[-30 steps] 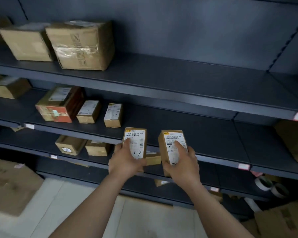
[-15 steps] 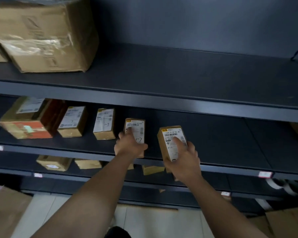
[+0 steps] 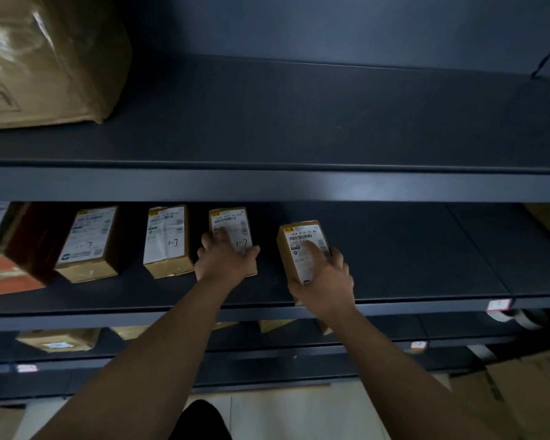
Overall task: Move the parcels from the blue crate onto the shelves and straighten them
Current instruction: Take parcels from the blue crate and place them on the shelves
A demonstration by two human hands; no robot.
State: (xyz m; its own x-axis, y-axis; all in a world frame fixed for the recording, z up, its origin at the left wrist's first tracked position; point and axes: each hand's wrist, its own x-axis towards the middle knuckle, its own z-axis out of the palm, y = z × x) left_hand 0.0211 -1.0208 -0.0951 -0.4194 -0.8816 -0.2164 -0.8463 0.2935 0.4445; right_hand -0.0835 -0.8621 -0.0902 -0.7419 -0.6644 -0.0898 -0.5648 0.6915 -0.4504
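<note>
Two parcel labels point(image 3: 231, 231) half under hands.

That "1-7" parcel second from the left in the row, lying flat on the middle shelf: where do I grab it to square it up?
Grip the "1-7" parcel across its two long sides near the front end, coming from the open shelf front. It lies flat, label up, with gaps to the neighbouring parcels either side, so fingers should fit; the upper shelf overhead probably rules out a top-down reach.
</note>
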